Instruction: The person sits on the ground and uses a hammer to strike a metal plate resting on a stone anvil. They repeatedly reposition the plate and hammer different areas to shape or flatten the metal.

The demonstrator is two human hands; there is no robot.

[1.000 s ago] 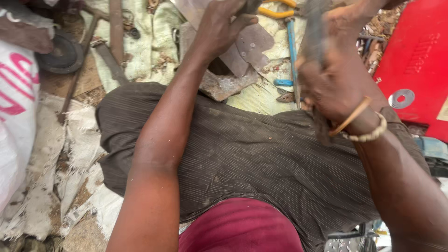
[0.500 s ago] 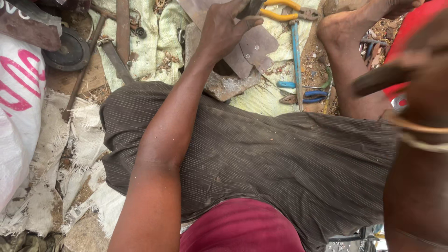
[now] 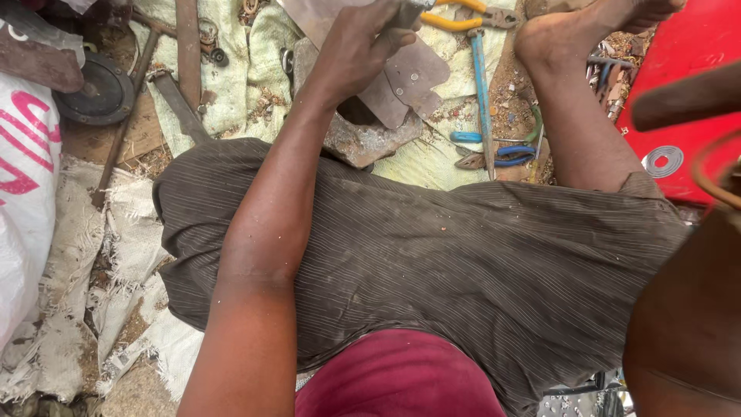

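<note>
Hands at work over a cluttered ground cloth: the left hand [image 3: 363, 46] reaches forward with its fingers curled tight around a small metal piece [image 3: 407, 9] at the top edge of the view, pressing it down over a flat grey metal sheet [image 3: 405, 77]. The sheet lies on a rough chunk of stone [image 3: 367, 139], just beyond the person's dark striped trousers [image 3: 432, 262]. The right hand is raised close to the camera at the right edge, blurred; only its forearm [image 3: 687, 316] and a dark handle-like bar [image 3: 683, 96] show, and whether the fingers grip cannot be told. Yellow-handled pliers [image 3: 459, 17] and blue-handled pliers [image 3: 494, 150] lie on the pale green cloth [image 3: 247, 77] near a bare foot [image 3: 571, 31]. A red panel [image 3: 695, 46] stands to the right, a white sack [image 3: 23, 193] to the left.
</note>
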